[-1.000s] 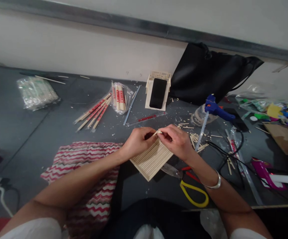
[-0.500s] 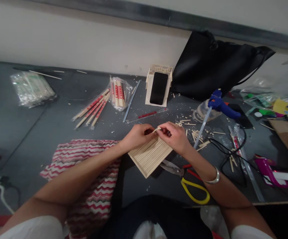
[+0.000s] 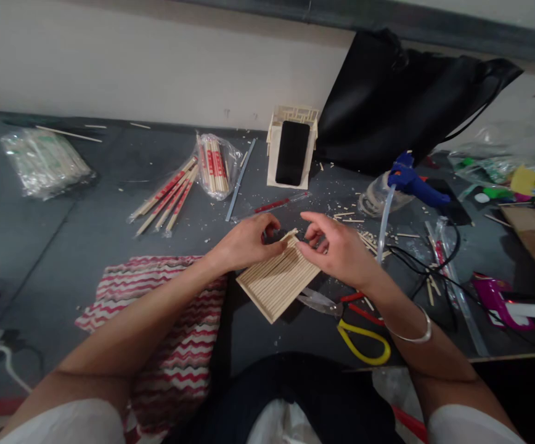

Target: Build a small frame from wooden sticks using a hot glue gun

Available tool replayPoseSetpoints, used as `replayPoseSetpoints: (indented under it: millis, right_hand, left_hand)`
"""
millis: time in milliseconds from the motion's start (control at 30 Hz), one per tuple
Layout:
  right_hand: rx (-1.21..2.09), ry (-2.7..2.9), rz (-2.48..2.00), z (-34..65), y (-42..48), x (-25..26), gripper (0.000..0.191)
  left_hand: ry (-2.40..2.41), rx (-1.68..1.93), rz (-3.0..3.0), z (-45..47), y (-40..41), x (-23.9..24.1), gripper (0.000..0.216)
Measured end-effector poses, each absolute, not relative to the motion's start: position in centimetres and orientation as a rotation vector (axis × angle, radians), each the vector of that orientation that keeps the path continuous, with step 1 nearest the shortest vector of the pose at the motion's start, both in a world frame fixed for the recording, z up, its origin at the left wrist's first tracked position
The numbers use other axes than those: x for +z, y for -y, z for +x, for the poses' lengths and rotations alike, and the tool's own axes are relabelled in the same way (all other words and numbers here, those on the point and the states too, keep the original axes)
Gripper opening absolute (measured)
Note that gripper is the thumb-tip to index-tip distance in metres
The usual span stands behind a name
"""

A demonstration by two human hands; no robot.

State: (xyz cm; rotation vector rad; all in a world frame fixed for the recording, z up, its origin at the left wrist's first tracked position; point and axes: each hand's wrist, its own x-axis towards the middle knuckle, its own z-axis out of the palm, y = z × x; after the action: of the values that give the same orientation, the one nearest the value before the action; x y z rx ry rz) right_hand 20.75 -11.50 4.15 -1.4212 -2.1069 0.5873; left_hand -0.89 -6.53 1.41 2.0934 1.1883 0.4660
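Note:
A small panel of pale wooden sticks laid side by side, with a raised border, lies in front of me. At its far corner a short stick piece stands out along the edge. My left hand is at the far left edge, its thumb lying along the panel and its curled fingers apart from the thumb. My right hand is beside the far right corner, thumb near the panel, fingers spread with nothing visible between them. Pliers with red handles lie partly under the panel's right side, near a yellow handle loop.
A striped cloth lies left. Wrapped chopsticks, a phone on a wooden stand, and a black bag are behind. On the right are a blue glue gun, cut stick pieces, a black cable and a purple glue gun.
My right hand has let go of the small stick piece at the corner and moved right, fingers spreading. My left fingers have come away from it too. The view has shifted slightly.

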Motion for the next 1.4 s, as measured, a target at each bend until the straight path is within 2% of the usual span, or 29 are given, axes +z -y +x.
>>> replayPoseSetpoints:
  millis: [100,167,233,300,367,467,667,767,833,967,1000,1167,1400]
  right_hand:
    - [0.439,2.018,-1.482,22.6,13.2,8.2,0.039]
    - [0.123,1.856,-1.592,25.0,13.5,10.3,0.037]
    - [-0.230,1.731,-1.714,28.2,12.8,11.3,0.049]
    - [-0.444,1.696,-1.898,31.5,11.4,10.9,0.066]
    - [-0.415,1.780,-2.057,33.9,9.9,9.8,0.076]
    - [-0.307,1.849,-2.160,35.0,8.4,8.0,0.080]
    - [-0.279,1.871,-2.220,33.8,7.4,7.4,0.064]
    - [-0.283,1.767,-2.185,34.2,7.1,7.9,0.063]
    - [-0.207,1.582,-2.121,34.4,7.5,8.5,0.056]
    - [0.232,1.088,-1.830,33.3,10.4,9.4,0.012]
    - [0.402,1.075,-1.762,32.7,11.3,9.3,0.008]
    - [1.139,1.190,-1.492,29.3,14.5,7.1,0.025]
    - [1.533,1.129,-1.404,27.1,14.6,4.1,0.028]
  left_hand:
    - [-1.090,0.583,2.086,-1.1,6.4,1.0,0.034]
    - [-0.991,0.685,2.081,-1.1,6.5,0.8,0.035]
    - [-0.903,0.750,2.075,-0.9,6.7,0.7,0.037]
    - [-0.850,0.759,2.059,-0.8,6.8,0.7,0.039]
    - [-0.820,0.743,2.033,-0.7,6.9,0.5,0.040]
    - [-0.788,0.733,1.984,-0.6,6.8,0.2,0.041]
    - [-0.757,0.776,1.886,-0.5,6.6,-0.1,0.039]
    - [-0.738,0.776,1.842,-0.5,6.5,-0.3,0.038]
    - [-0.728,0.773,1.819,-0.5,6.4,-0.4,0.037]
    - [-0.717,0.744,1.815,-0.5,6.2,-0.7,0.038]
    - [-0.717,0.735,1.825,-0.5,6.2,-0.8,0.038]
    - [-0.741,0.832,1.892,-0.3,6.6,-0.8,0.036]
    - [-0.709,0.982,1.970,-0.3,6.8,-0.5,0.030]
